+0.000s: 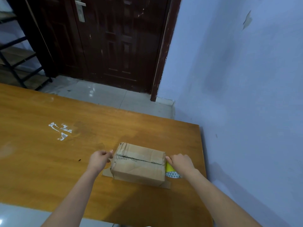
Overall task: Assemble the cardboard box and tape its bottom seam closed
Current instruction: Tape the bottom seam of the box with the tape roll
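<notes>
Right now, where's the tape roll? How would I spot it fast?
Find the orange-brown wooden table and the cardboard box near its right edge. The tape roll lies against the box's right end, partly hidden under the right hand. It is the only bright thing there: yellow, with a band of small triangles.

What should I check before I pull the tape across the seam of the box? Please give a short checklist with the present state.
1. Cardboard box rests on the table: ok.
2. Top flaps meet along the seam: ok, thin gap shows.
3. Left hand steadies the left end: ok.
4. Right hand at the right end, by the tape roll: ok.
5. Tape already stuck across the seam: cannot tell.
</notes>
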A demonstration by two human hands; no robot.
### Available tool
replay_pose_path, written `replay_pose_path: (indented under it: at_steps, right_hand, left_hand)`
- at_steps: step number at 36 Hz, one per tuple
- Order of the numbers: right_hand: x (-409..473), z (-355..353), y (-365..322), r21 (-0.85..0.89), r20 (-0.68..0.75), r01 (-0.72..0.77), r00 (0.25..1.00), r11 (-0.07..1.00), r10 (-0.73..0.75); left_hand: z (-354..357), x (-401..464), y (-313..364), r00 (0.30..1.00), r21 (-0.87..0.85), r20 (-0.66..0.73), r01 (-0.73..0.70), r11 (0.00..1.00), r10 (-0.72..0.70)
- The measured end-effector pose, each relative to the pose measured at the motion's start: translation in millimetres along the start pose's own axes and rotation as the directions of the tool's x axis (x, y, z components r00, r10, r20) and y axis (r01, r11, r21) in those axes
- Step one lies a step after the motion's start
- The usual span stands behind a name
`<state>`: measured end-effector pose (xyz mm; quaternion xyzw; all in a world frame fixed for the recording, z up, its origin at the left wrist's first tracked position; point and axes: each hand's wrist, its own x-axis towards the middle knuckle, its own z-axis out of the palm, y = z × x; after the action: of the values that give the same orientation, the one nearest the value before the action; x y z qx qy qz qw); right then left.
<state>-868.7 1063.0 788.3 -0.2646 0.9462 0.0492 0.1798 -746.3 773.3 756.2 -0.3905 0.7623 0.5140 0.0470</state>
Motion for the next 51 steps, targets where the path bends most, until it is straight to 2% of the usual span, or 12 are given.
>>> replay_pose_path:
  at_steps: [8, 15, 24, 33, 37, 40, 42, 44, 45, 48, 50, 51]
  right_hand:
    - [0, 1, -1, -0.016, -0.008, 0.018, 1.0, 1.0, -0.018]
    - [-1, 3, -2, 0.034, 0.0, -0.008, 1.0, 0.999, 0.008]
    - [-2, 2, -5, 0.048, -0.028, 0.011, 1.0, 0.999, -0.01]
    - [-6, 21, -15, 0.191, -0.06, -0.037, 0.997, 0.981, 0.049]
    - [-7, 26, -18, 0.285, -0.053, -0.086, 0.993, 0.955, 0.105]
    - [-7, 28, -19, 0.454, -0.037, -0.109, 0.989, 0.884, 0.141]
    - [-8, 28, -21, 0.576, -0.033, -0.117, 0.986, 0.809, 0.166]
    - [-8, 28, -23, 0.697, -0.003, -0.123, 0.985, 0.707, 0.175]
    - [-9, 27, -24, 0.76, 0.018, -0.123, 0.985, 0.638, 0.169]
    - [-12, 26, -26, 0.907, 0.053, -0.109, 0.988, 0.408, 0.147]
    - [-15, 26, -28, 0.957, 0.055, -0.088, 0.99, 0.277, 0.127]
    - [-17, 26, -29, 0.971, 0.052, -0.076, 0.993, 0.227, 0.108]
  left_hand:
    - [1, 7, -2, 0.992, -0.098, 0.098, 0.094, 0.991, -0.084]
    - [5, 6, 0, 0.993, 0.003, 0.118, -0.015, 1.0, 0.015]
    - [15, 4, -2, 0.95, -0.133, 0.253, 0.221, 0.966, -0.182]
    - [16, 11, 8, 0.95, -0.149, 0.224, 0.255, 0.955, -0.218]
    - [15, 15, 12, 0.936, -0.179, 0.21, 0.322, 0.929, -0.284]
    - [13, 20, 9, 0.912, -0.268, 0.176, 0.408, 0.873, -0.372]
    - [10, 25, 7, 0.902, -0.369, 0.104, 0.425, 0.826, -0.418]
    - [6, 26, 8, 0.901, -0.436, -0.041, 0.373, 0.819, -0.432]
    - [4, 26, 9, 0.897, -0.417, -0.145, 0.327, 0.848, -0.417]
    - [4, 13, 20, 0.871, -0.165, -0.438, 0.166, 0.972, -0.223]
    - [13, -3, 28, 0.864, 0.039, -0.502, -0.019, 0.999, 0.036]
    - [21, -12, 32, 0.859, 0.131, -0.482, -0.122, 0.984, 0.171]
